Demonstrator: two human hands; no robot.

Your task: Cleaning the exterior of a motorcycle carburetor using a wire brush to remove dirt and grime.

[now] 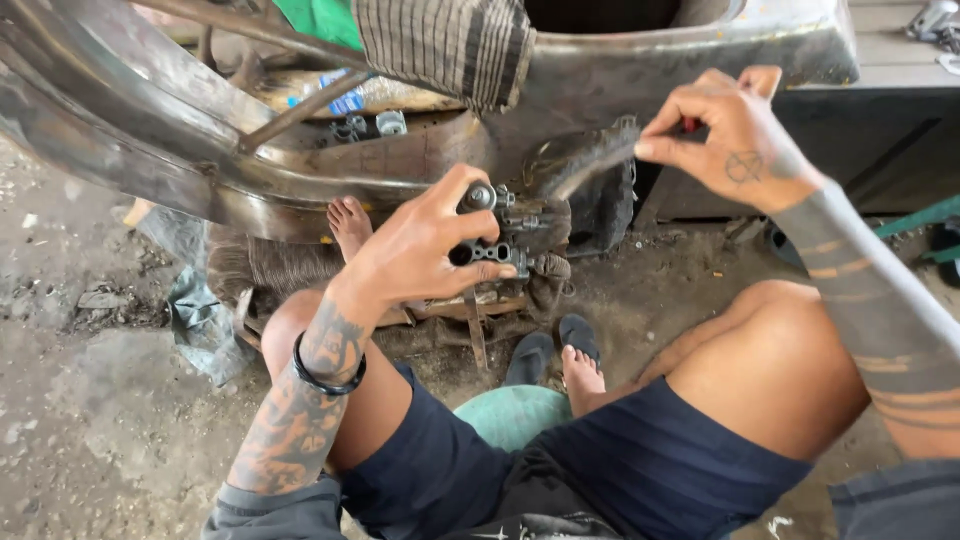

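A big rusty metal frame (150,130) is spread across the top, from 9 to 1 o'clock, w/ curved bars and thin rods. A striped cloth (445,45) is draped over it at 12 o'clock. Dirt floor (70,400) is seen at 8 o'clock, littered w/ scraps and a crumpled grey plastic sheet (195,310). The person's bare legs and dark shorts (640,465) fill the bottom, 5 to 7 o'clock; a green stool (510,412) is sat on at 6 o'clock. One bare foot (349,225) is set under the frame approx. at centre-left, the other foot (581,368) by a dark sandal (528,355) near centre.

A greasy small metal part (500,235), w/ round holes and bolts, is held at centre, just under the frame. The left hand (420,250) is wrapped round it, fingers (470,185) clamped on its top and side; a black wristband (325,372) is worn on that tattooed arm. The right hand (725,135) is raised at 2 o'clock, fingers pinched together on the end of a dark curved strip (580,160), which runs down-left to the part. A bit of red shows inside the pinch; what it is can't be told.
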